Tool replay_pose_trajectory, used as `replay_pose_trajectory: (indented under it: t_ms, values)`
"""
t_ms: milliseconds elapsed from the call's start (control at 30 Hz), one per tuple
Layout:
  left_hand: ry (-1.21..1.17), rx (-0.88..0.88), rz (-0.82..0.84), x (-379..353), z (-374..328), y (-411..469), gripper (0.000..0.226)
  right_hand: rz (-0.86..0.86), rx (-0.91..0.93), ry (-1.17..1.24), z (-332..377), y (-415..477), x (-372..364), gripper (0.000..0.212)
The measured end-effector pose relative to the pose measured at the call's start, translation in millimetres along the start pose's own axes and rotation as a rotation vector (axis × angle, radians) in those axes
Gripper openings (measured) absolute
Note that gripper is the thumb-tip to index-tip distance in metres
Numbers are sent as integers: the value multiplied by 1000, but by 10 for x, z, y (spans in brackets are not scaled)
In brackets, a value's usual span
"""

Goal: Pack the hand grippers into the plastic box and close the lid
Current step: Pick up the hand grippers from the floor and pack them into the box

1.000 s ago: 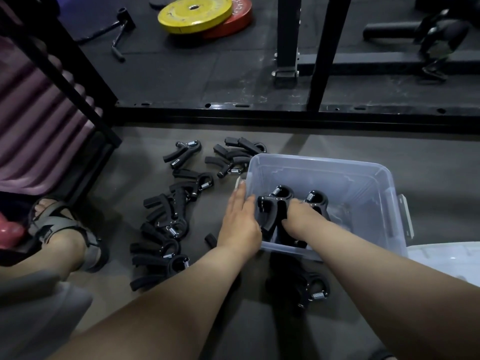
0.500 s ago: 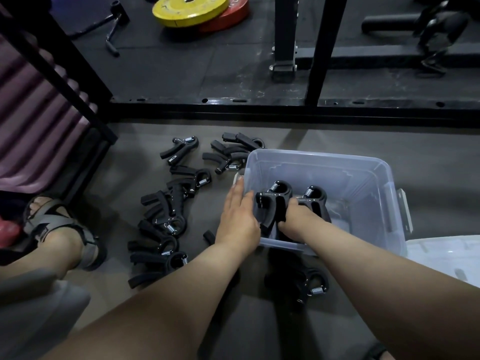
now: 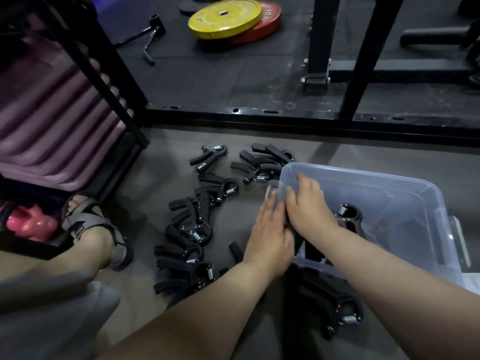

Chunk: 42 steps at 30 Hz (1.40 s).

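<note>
The clear plastic box [image 3: 363, 176] stands open on the floor at the right. My right hand [image 3: 309, 210] reaches inside it at the near-left corner, fingers stretched out over a black hand gripper that is mostly hidden beneath it. A second hand gripper [image 3: 349, 216] stands in the box just right of that hand. My left hand [image 3: 270, 236] lies flat against the outside of the box's left wall, fingers straight. Several loose hand grippers [image 3: 197, 227] lie on the floor left of the box, and one more hand gripper [image 3: 345, 317] lies in front of it.
The white lid [image 3: 474, 283] shows at the right edge. A sandalled foot [image 3: 96, 229] rests left of the gripper pile. A black rack with purple mats [image 3: 52, 120] stands at the left, a black frame rail [image 3: 311, 120] crosses behind, and weight plates [image 3: 226, 19] lie beyond.
My right hand has slid left inside the box to the left wall and its fingers have stretched out. The left hand stays against the wall. The view has shifted slightly.
</note>
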<state>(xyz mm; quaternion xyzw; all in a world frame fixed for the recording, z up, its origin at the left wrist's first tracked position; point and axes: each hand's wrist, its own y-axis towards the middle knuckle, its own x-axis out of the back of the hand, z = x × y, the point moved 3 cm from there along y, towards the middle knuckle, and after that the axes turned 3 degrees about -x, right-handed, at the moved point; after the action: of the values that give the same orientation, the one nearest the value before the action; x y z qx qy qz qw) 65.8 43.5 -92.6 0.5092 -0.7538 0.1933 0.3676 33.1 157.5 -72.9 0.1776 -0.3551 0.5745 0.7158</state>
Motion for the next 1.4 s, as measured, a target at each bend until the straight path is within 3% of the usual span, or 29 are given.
replay_pose_trajectory:
  t_ms: [100,200,300,433,567,700,833,967,1100,1200,1267,1400]
  values:
    - [-135,51,-122,199,247,-26,56,14,63,89,287,32,-172,58]
    - [-2,308,-269,413,805,37,52,89,107,-105,366,51,-423,64]
    - [97,678,-122,613,1326,94,52,112,150,-282,328,-27,-549,68]
    - [223,884,-1,793,1806,130,50,100,145,-180,331,-42,-574,65]
    - [300,944,172,669,2043,131,77,62,177,-139,295,-38,-599,62]
    - [452,890,247,512,2105,87,108,53,166,-119,276,-39,-613,60]
    - [627,787,249,481,2072,3,108,51,163,-120,294,-43,-621,59]
    - [622,715,182,522,1932,-1,106,55,157,-111,305,-46,-611,59]
    - [227,744,24,667,1759,145,83,72,166,-102,290,-44,-593,57]
    - [-562,874,-152,769,1509,304,59,107,203,-76,253,-36,-559,54]
    - [-943,939,-146,860,1270,365,46,126,224,-57,207,-21,-506,52]
    - [-1267,904,-81,1060,807,436,58,199,261,39,119,-1,-308,46]
